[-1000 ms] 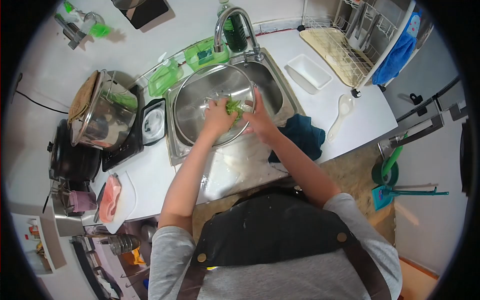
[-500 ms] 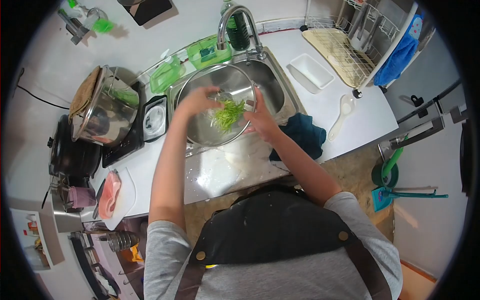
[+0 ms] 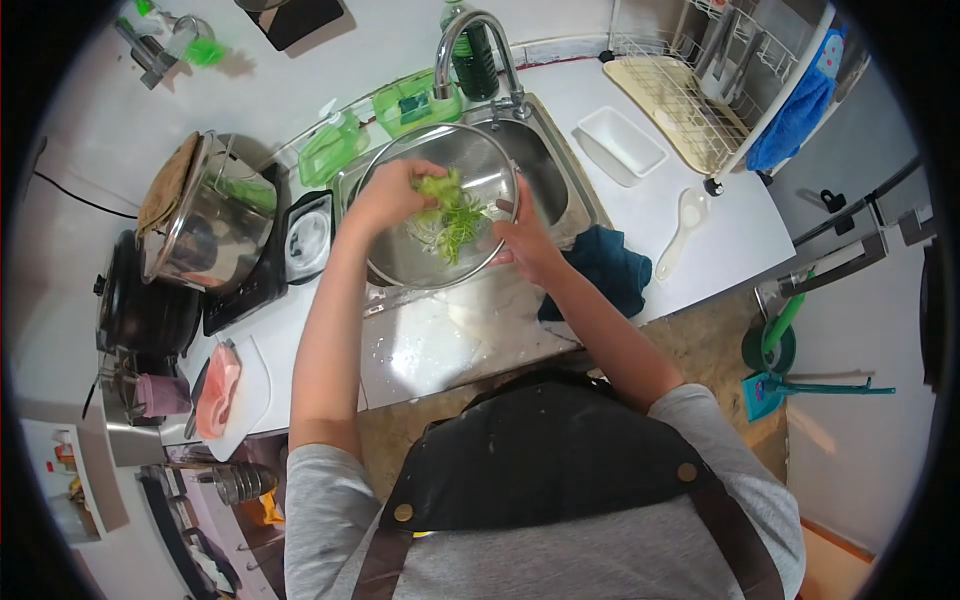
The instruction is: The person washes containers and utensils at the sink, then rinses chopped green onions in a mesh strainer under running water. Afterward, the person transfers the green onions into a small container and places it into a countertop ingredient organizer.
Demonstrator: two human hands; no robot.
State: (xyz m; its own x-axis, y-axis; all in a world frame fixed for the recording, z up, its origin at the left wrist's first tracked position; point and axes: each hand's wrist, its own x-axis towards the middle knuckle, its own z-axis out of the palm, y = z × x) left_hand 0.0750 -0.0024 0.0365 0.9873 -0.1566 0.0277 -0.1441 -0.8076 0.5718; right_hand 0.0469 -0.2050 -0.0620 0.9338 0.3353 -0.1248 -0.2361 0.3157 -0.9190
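Above the sink [image 3: 560, 165], a wide stainless steel bowl [image 3: 400, 255] holds thin-cut greens [image 3: 458, 232]. My right hand [image 3: 532, 238] grips the bowl's rim at its right side, thumb inside and fingers outside. Over the left part of the bowl, my left hand [image 3: 395, 195] is closed on a small bunch of the greens, blurred by motion. Some strands lie loose on the bowl's bottom. The tap [image 3: 480, 30] arches just behind the bowl.
A dark teal cloth [image 3: 605, 275] lies by my right forearm. Right of the sink are a white dish [image 3: 622, 146], a white spoon [image 3: 683, 232] and a wire dish rack [image 3: 690, 95]. At left stand a steel pot [image 3: 210, 235] and a cutting board with pink meat [image 3: 218, 392].
My left hand has closed on some greens and raised them from the pile. The bowl has shifted slightly, with my right hand still on its rim.
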